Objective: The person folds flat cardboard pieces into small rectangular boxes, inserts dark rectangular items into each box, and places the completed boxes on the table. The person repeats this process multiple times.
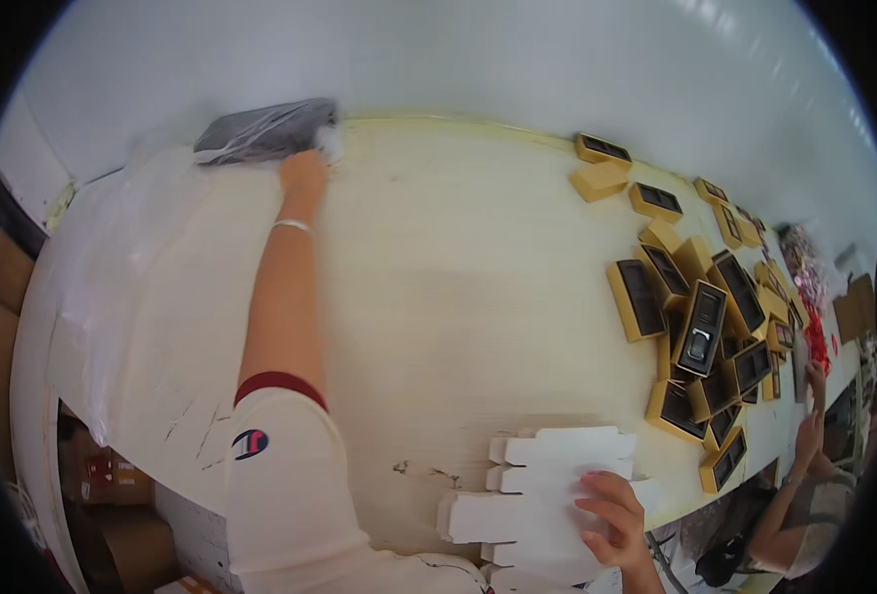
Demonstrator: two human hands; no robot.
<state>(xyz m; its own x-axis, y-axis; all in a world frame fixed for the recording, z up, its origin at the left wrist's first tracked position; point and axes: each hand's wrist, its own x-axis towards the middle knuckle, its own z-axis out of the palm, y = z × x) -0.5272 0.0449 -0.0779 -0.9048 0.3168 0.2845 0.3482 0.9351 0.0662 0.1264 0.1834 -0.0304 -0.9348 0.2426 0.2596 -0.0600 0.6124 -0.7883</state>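
Observation:
My left arm stretches forward to the back of the table. My left hand (305, 174) is closed at the front right corner of a dark grey bundle (260, 136) in clear plastic, and seems to grip the bag; its fingertips are hidden. At the near edge lie flat white cardboard box blanks (557, 473) with cut tabs. Over their right side is my right hand (617, 520), its fingers bent and spread apart. It holds nothing that I can see.
Several gold boxes (636, 300) with black inserts lie piled at the right. Clear plastic sheeting (127, 257) covers the left side. A co-worker's arm (807, 441) reaches in at the far right, near red items (817, 332). Brown cartons (122, 480) stand below the left edge.

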